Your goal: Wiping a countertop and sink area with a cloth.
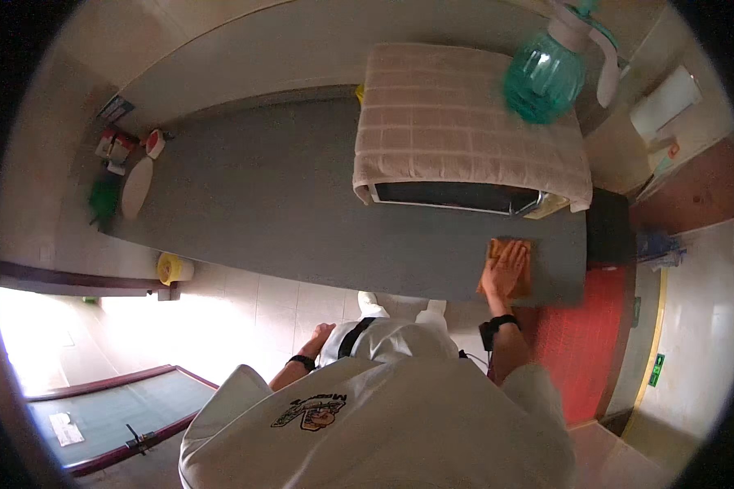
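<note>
My right hand (506, 269) lies flat on an orange-brown cloth (522, 285) at the right front of the grey countertop (281, 202). Its fingers are stretched over the cloth and press it to the surface. Just behind that hand stands a microwave oven (446, 197), its front dark and its top draped with a beige checked towel (440, 116). My left hand (323, 333) hangs low beside my body, in front of the counter's edge and touching nothing on it; its fingers are partly hidden.
A green pitcher (544, 76) with a pale handle stands on the towel. At the counter's left end are a white oval object (137, 188) and small items. A yellow-and-white bucket (174, 269) is beyond the left edge, a red mat (581, 342) lies at right, and a door (122, 415) at lower left.
</note>
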The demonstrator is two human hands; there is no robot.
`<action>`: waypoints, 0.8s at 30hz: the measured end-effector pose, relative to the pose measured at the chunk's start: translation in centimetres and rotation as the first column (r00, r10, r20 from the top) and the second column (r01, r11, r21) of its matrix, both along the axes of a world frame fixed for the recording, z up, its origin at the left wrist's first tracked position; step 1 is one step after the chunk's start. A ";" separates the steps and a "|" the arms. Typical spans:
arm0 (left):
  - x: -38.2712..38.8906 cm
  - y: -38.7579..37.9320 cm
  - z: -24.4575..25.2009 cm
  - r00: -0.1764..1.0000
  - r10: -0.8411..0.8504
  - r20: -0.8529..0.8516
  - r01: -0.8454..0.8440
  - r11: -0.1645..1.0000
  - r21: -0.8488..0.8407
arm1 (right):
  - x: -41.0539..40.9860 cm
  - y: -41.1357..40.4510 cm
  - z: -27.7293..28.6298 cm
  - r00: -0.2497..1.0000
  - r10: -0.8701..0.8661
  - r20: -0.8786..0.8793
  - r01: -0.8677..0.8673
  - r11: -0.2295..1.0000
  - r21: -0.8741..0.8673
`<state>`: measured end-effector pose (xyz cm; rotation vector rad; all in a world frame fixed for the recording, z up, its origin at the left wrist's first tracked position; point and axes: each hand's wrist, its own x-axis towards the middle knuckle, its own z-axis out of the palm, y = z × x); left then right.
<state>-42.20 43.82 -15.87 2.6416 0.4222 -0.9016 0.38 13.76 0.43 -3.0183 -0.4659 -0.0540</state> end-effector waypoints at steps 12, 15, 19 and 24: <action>-1.4 -2.7 5.4 0.293 0.940 -0.175 -0.886 0.198 -0.419 | -4.0 16.5 0.1 0.905 0.425 0.026 -0.425 0.903 0.057; -3.8 -2.3 3.5 0.212 0.953 -0.218 -0.917 0.117 -0.382 | -5.4 20.8 0.8 0.800 0.598 0.054 -0.599 0.790 0.131; -5.4 -2.1 0.6 0.183 0.954 -0.237 -0.904 0.069 -0.423 | -4.3 23.9 1.2 0.632 0.775 0.022 -0.769 0.623 0.141; -11.6 -3.0 -1.7 0.108 0.962 -0.249 -0.868 -0.031 -0.496 | -2.5 23.7 2.1 0.476 0.879 -0.036 -0.878 0.477 0.043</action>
